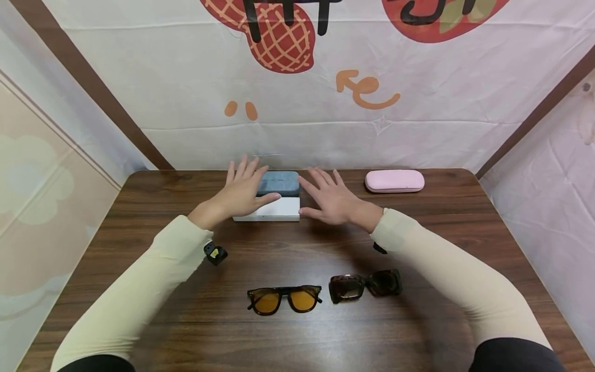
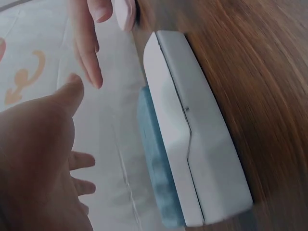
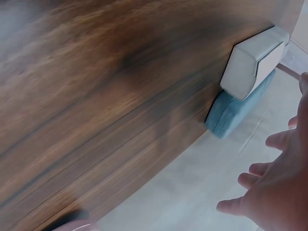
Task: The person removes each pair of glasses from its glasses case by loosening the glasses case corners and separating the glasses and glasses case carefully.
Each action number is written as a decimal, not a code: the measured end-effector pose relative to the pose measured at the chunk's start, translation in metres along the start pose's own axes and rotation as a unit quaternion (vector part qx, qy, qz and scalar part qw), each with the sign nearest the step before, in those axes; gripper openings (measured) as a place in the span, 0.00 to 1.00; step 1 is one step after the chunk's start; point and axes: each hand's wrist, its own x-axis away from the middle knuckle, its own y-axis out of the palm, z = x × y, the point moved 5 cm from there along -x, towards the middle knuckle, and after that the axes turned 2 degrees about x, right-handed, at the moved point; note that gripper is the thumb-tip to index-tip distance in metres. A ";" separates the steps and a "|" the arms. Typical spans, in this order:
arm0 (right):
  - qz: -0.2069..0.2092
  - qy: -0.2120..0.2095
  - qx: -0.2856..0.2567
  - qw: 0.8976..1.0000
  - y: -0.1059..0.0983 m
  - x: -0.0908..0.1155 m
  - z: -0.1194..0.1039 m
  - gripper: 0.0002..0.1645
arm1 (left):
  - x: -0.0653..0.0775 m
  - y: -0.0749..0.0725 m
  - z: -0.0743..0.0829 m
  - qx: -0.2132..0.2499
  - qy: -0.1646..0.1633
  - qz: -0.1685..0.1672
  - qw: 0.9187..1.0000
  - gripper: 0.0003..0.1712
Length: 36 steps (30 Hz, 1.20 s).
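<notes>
Two glasses cases lie together at the table's back edge: a white one in front and a blue one right behind it. My left hand hovers over their left end, fingers spread and straight, hiding part of both. On the other side, my right hand is stretched out with its fingertips near the cases' right end. Neither hand grips anything. The left wrist view shows the white case closed, its seam along the side, with the left thumb apart from it. In the right wrist view, loose fingers stand clear of the blue case.
A pink glasses case lies at the back right. Nearer the front are black-framed sunglasses with amber lenses and, to their right, dark tortoiseshell sunglasses. A printed cloth hangs behind the wooden table.
</notes>
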 end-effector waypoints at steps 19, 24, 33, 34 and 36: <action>0.000 0.079 -0.025 0.997 -0.002 0.029 0.062 0.52 | -0.041 0.026 0.044 -0.014 0.011 -0.048 0.999 0.54; -0.001 0.103 -0.029 0.994 -0.002 0.039 0.081 0.52 | -0.052 0.029 0.055 -0.013 0.006 -0.051 0.999 0.54; 0.001 0.139 -0.045 0.989 0.002 0.052 0.109 0.53 | -0.075 0.043 0.076 0.002 0.007 -0.058 0.998 0.54; 0.003 0.142 -0.049 0.989 0.002 0.053 0.112 0.54 | -0.078 0.044 0.079 0.003 0.009 -0.059 0.998 0.54; 0.006 0.148 -0.054 0.988 0.001 0.056 0.117 0.54 | -0.083 0.048 0.083 0.007 0.009 -0.060 0.998 0.53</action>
